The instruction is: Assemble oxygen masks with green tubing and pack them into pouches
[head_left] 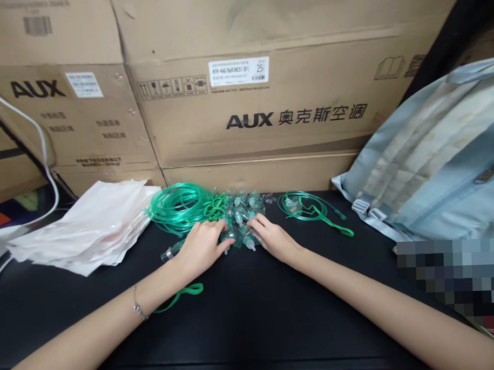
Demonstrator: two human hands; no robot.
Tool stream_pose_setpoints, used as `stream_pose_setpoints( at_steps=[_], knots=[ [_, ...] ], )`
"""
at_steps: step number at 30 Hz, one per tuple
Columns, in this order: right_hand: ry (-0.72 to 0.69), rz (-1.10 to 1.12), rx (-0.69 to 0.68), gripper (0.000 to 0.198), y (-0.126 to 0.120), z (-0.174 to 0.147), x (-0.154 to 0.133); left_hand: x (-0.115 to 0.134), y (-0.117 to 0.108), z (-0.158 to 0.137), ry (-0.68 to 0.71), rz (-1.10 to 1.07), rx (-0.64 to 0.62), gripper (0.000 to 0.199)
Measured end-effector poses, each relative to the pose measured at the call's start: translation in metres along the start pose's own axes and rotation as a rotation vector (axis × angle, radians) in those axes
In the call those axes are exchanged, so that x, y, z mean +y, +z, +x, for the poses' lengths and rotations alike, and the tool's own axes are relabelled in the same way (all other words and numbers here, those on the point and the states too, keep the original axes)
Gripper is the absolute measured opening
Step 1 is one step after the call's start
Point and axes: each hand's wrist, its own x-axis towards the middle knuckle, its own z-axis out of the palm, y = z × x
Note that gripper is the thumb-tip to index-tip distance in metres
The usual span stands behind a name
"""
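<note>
A cluster of clear green-tinted oxygen masks (240, 209) lies in the middle of the black table, their pale connectors pointing various ways. My left hand (204, 243) is at the cluster's left side, its thumb and fingers bent around the edge of a mask. From the right, my right hand (273, 239) has curled fingers against another mask; its thumb is mostly hidden. Coiled green tubing (178, 206) and bunched green elastic straps (216, 205) sit beyond my left hand. Partly beneath that hand is a clear tube-like piece (168, 254).
A separate mask with coiled tubing (302, 205) lies to the right. White plastic packets (86, 228) are stacked at left, and a green strap (189, 289) lies by my left forearm. Large cardboard boxes (249, 142) stand behind; a light blue backpack (444, 156) is at right.
</note>
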Motion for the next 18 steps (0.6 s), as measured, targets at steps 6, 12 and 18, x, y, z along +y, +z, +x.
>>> stream_pose_setpoints(
  at_steps=[6,12,18],
  knots=[
    [0.002,0.115,0.014,0.020,-0.001,0.001,0.000,-0.005,-0.021,-0.014,-0.059,0.087,0.037,0.028],
    [0.111,0.297,0.074,0.034,-0.023,-0.031,-0.003,-0.036,-0.025,-0.060,-0.323,0.099,-0.062,0.051],
    [0.040,0.390,0.129,0.029,-0.053,-0.039,-0.051,-0.040,-0.028,-0.074,-0.305,-0.372,-0.059,0.028]
  ],
)
